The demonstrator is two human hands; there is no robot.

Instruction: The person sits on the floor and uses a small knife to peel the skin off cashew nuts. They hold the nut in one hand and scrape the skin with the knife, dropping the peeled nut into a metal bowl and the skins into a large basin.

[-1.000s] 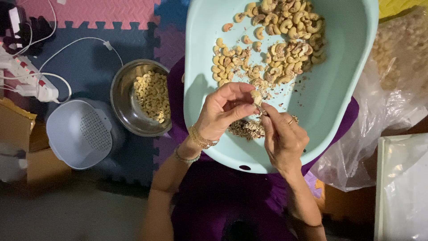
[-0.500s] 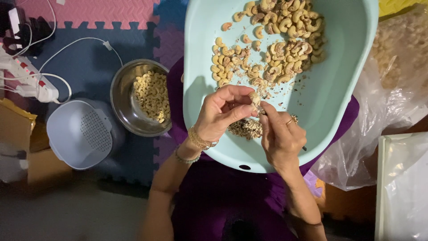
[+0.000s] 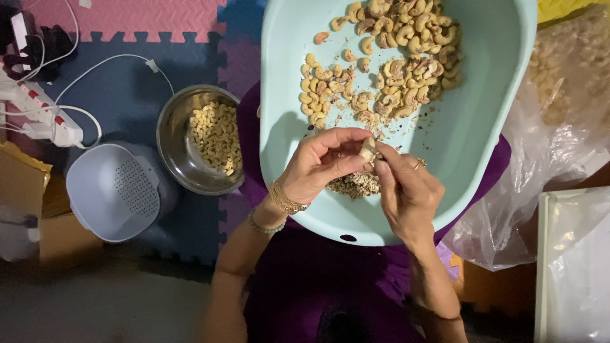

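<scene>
- Where the two hands meet at the centre of the frame, a single pale cashew nut [image 3: 367, 150] is pinched between the fingertips of the left hand [image 3: 321, 162], which is curled narrowly around it.
- The same nut is touched by the thumb and forefinger of the right hand [image 3: 406, 190], whose other fingers are folded in; a ring is seen on one finger.
- Both hands are held over the near part of a pale green plastic basin [image 3: 483, 146], which fills the upper right of the frame.
- A heap of cashews [image 3: 387, 57] is spread in the upper part of the basin, and a small pile of brown skins [image 3: 352, 185] is seen just below the hands.
- At centre left, a steel bowl [image 3: 175, 152] with peeled cashews [image 3: 217, 134] is set on the foam mat.
- A grey colander [image 3: 114, 190] is placed at lower left, just beside the bowl.
</scene>
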